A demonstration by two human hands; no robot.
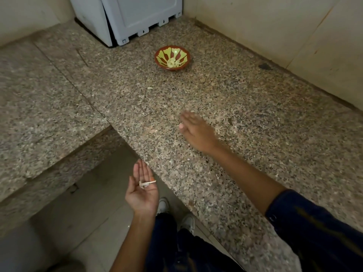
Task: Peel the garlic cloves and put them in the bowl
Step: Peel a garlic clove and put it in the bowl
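In the upturned palm of the left hand (141, 195), beyond the counter's edge and above the floor, lay a small pale scrap of garlic skin (147, 183), resting across the base of the loosely curled fingers rather than pinched. Ahead and to the right of that hand, the right hand (196, 130) hovered blurred over the granite counter (245, 118) with fingers straight and together, holding nothing. Well beyond the right hand, toward the back wall, stood the red and green bowl (172, 58) with pale peeled garlic cloves (172, 62) heaped in its bottom. Between bowl and right hand a tiny pale bit (149, 88) lay on the stone. Behind the bowl to the left stood a white appliance (125, 18)
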